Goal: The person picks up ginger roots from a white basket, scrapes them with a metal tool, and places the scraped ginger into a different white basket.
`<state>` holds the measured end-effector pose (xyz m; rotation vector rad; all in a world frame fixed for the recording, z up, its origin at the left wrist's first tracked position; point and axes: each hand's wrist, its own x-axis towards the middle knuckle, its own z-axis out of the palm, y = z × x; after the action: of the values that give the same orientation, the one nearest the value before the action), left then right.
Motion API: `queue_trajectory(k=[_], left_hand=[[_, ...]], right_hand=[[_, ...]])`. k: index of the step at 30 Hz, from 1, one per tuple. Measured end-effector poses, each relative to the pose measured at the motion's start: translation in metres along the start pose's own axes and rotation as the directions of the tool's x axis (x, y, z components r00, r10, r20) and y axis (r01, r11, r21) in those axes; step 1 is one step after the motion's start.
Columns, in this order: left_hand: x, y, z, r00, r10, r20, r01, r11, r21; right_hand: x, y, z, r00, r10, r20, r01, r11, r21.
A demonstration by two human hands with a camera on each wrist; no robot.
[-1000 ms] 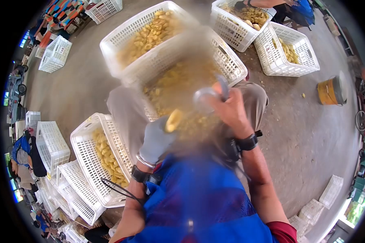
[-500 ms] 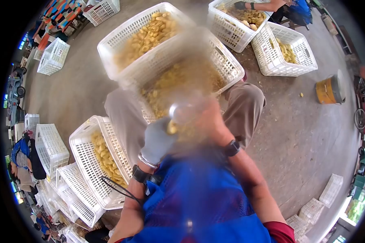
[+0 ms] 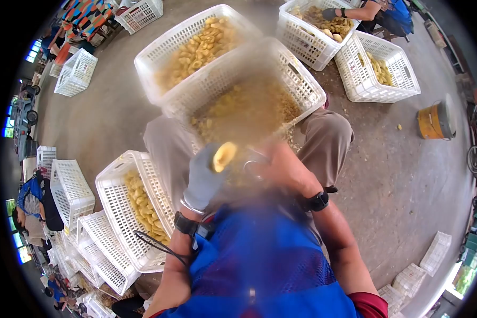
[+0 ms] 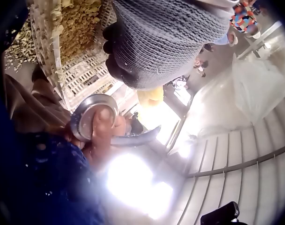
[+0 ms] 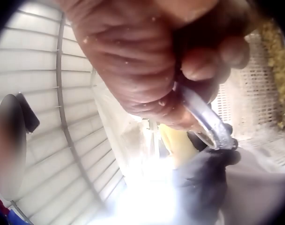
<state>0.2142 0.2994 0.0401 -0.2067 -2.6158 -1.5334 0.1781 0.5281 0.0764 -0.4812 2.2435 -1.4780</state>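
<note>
My left hand (image 3: 200,180), in a grey knit glove, holds a pale yellow oblong piece of produce (image 3: 224,157) that shows a hollow-looking face. Just to its right, my bare right hand (image 3: 289,172) grips a shiny metal ring tool (image 4: 77,123) with curled fingers. A thumb lies across the ring in the left wrist view, and a curved metal strip (image 5: 203,112) juts from the fist towards the glove in the right wrist view. Both hands are over the lap, at the near side of a white crate (image 3: 305,79) of yellow shavings. A blurred smear covers part of the head view.
A white crate (image 3: 146,79) of yellow pieces stands beyond the shavings crate, another crate (image 3: 111,196) at the left knee. More crates (image 3: 355,79) stand at the upper right, where another person's gloved hand (image 3: 329,14) works. A yellow bucket (image 3: 432,121) lies to the right.
My right hand came down and left onto the piece with the metal tool, then drew back slightly right. My left hand kept hold of the piece, whose face now turns more upward.
</note>
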Motion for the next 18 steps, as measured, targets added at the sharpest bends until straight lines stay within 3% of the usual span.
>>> queue_trajectory(k=[4, 7, 10, 13, 18], left_hand=[[0.005, 0.000, 0.000, 0.999, 0.049, -0.002, -0.049, 0.996, 0.069], [0.009, 0.005, -0.003, 0.996, 0.064, 0.055, -0.068, 0.995, 0.067], [0.013, 0.006, -0.009, 0.984, 0.017, 0.178, -0.024, 0.999, 0.035], [0.018, 0.006, -0.015, 0.959, 0.037, 0.281, -0.050, 0.998, 0.039], [0.024, 0.012, -0.017, 0.938, 0.100, 0.332, -0.120, 0.992, 0.040]], right_hand=[[0.000, -0.001, -0.001, 0.994, 0.092, 0.049, -0.083, 0.983, -0.162], [0.001, -0.010, -0.009, 0.979, 0.169, 0.118, -0.146, 0.973, -0.178], [0.002, 0.005, -0.008, 0.995, 0.035, 0.095, -0.009, 0.966, -0.259], [0.003, 0.000, -0.018, 0.974, 0.116, 0.197, -0.044, 0.940, -0.338], [0.004, 0.008, -0.023, 0.983, 0.044, 0.181, 0.037, 0.906, -0.421]])
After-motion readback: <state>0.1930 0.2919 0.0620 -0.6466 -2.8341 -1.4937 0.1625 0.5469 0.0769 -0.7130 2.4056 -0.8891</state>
